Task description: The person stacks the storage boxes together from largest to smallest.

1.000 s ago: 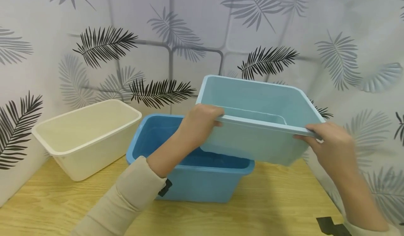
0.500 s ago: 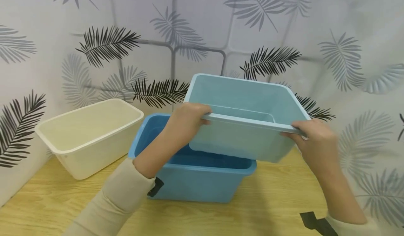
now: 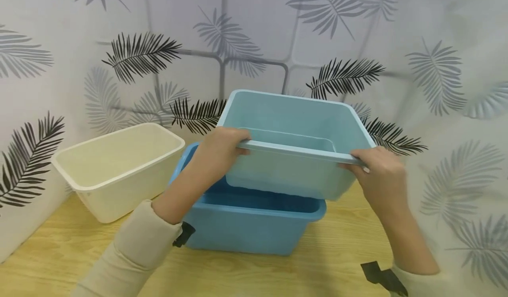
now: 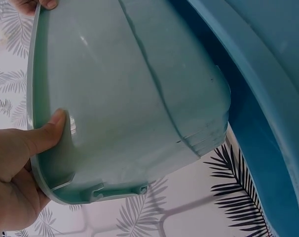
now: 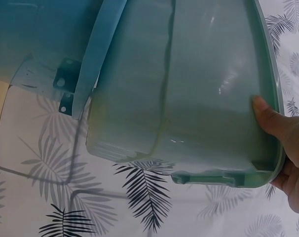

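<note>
A light blue plastic bin (image 3: 285,167) is held up in both hands, its open top tilted toward the head camera. My left hand (image 3: 220,153) grips the near rim at its left end, thumb on the outer wall in the left wrist view. At the rim's right end my right hand (image 3: 381,171) does the same. Below stands a darker blue bin (image 3: 246,231) on the table; the light bin's base overlaps its opening. In the left wrist view, the light bin's lower end lies right by the darker bin's rim (image 4: 258,64).
A cream bin (image 3: 119,191) stands at the left on the wood-grain table (image 3: 246,275). Behind hangs a pale backdrop (image 3: 254,32) with a leaf print. A second backdrop side rises along the right of the table.
Both hands have carried the light blue bin leftward, further over the darker blue bin. The darker blue and cream bins have stayed put on the table.
</note>
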### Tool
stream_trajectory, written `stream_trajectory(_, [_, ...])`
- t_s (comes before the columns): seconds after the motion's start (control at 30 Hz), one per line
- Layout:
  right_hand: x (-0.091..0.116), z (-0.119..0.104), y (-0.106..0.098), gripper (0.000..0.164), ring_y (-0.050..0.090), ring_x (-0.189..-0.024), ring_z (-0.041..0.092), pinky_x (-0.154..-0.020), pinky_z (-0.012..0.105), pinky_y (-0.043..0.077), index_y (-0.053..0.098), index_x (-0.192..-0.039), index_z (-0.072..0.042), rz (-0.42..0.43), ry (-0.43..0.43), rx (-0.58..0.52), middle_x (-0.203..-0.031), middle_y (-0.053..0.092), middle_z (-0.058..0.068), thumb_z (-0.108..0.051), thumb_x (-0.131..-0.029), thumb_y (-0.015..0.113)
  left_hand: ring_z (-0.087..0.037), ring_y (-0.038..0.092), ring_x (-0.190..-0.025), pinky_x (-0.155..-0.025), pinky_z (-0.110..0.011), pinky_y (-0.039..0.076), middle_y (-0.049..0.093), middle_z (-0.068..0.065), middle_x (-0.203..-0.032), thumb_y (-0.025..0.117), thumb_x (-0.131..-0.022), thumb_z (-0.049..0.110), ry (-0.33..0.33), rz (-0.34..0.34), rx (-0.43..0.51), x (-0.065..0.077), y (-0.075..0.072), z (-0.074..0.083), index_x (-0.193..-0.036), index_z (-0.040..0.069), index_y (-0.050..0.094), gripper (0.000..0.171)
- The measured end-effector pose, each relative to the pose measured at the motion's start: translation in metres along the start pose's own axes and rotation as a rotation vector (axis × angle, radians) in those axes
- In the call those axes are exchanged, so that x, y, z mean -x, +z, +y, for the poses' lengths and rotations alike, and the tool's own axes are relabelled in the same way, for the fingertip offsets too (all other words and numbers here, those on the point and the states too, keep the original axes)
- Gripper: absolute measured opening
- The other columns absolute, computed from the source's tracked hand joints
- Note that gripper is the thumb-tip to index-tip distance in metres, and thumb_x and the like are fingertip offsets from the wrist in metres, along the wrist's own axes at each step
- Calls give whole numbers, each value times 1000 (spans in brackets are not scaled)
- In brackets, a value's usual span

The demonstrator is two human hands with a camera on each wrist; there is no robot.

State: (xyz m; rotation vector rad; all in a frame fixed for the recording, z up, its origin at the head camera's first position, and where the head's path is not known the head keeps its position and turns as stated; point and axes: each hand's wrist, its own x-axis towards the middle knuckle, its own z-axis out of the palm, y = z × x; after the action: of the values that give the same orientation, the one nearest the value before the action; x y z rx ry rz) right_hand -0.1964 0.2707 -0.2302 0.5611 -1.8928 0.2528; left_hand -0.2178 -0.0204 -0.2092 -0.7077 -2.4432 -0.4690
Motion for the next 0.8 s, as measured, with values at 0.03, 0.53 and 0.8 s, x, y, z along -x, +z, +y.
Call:
stream_trajectory(0.03, [0,-1,1,29,59,-65,31,-60,39,46,67,-78,2,-7,0,-3,-70,67,14,-14,-57,76,-17,57,-70,-62,-29,47,67,-3,-82,68,-75,22,-5,-2,-3,1,-1,-1,-85,11,63,15])
stream_trajectory(0.53, [-6,-22,12,27,59,-64,29,-59,39,48,67,-78,1,3,-26,-10,-70,67,13,-15,-58,76,-21,62,-76,-65,-33,49,69,-6,-85,71,-72,19,-25,37,3,14,-16,-14,-87,9,65,19])
stream_trajectory(0.8, [-4,-29,19,28,58,-62,28,-55,39,48,66,-77,-1,28,-26,-22,-68,66,11,-15,-55,77,-21,61,-73,-63,-34,48,68,-7,-83,70,-72,17,-29,38,-8,24,-18,-20,-85,8,64,16])
